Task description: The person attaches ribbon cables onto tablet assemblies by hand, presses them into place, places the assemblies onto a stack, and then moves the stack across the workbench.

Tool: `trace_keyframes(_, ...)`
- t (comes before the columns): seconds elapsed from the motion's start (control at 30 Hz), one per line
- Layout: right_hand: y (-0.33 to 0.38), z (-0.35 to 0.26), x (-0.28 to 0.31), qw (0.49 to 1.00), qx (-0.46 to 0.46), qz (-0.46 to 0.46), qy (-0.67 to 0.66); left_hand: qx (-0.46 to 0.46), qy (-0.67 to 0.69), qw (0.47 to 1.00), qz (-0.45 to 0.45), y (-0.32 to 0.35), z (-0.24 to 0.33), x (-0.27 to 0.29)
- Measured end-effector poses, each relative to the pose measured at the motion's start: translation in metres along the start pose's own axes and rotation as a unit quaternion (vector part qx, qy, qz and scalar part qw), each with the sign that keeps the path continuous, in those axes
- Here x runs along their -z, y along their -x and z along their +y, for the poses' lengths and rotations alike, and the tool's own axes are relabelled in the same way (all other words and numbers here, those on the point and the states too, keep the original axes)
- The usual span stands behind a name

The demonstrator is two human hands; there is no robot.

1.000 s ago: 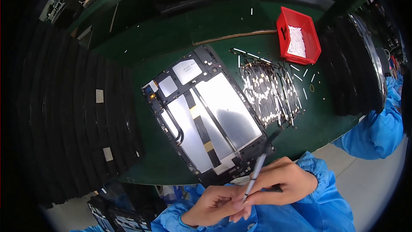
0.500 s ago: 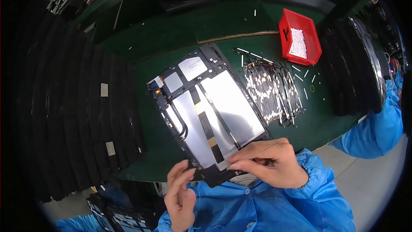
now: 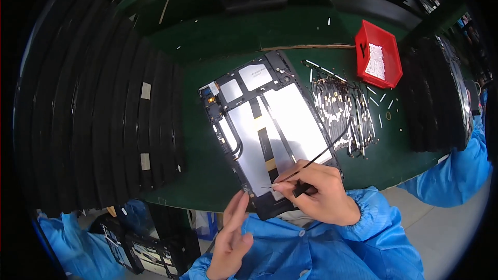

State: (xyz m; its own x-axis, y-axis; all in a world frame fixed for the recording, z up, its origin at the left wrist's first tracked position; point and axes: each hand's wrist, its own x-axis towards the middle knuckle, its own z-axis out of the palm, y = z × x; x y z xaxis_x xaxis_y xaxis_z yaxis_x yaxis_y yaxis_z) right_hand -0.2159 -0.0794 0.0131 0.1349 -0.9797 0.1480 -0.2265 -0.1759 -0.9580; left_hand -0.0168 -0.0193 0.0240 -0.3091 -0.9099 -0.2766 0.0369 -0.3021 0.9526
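A large tablet-like device [image 3: 244,145] lies opened on the green table, slanting toward me. Its inside has silvery battery panels, a dark ribbon strip with yellow tape, and a black frame. Over its near end my right hand [image 3: 316,192] is closed in a pinch, holding a thin black cable [image 3: 332,148] that sticks out up and to the right. Another dark piece shows under the curled fingers; its kind is hard to make out. At the device's near left corner my left hand [image 3: 232,236] has its fingers stretched out, the tips by the frame edge, holding nothing.
Right of the device lies a heap of thin black cables [image 3: 342,114] with white ends. Beyond it stands a red bin [image 3: 397,62] of small white strips, some scattered nearby. Tall black stacks flank the table at left [image 3: 98,109] and right [image 3: 433,93]. Blue-sleeved people are around.
The view has shifted, so everything sits farther right. The black cable now stands out long from my right hand, which has turned slightly. My left hand's fingers have straightened near the device's corner.
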Motion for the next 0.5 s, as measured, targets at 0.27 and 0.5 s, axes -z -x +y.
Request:
trace_keyframes(0.27,-0.001,-0.005,-0.002,0.999,-0.005,-0.019,0.042,0.057,0.27,0.959,0.067,-0.016,-0.018,0.015)
trace_keyframes(0.5,-0.016,-0.008,-0.014,0.983,0.038,-0.123,0.128,-0.065,0.044,0.987,0.139,-0.044,-0.033,0.011)
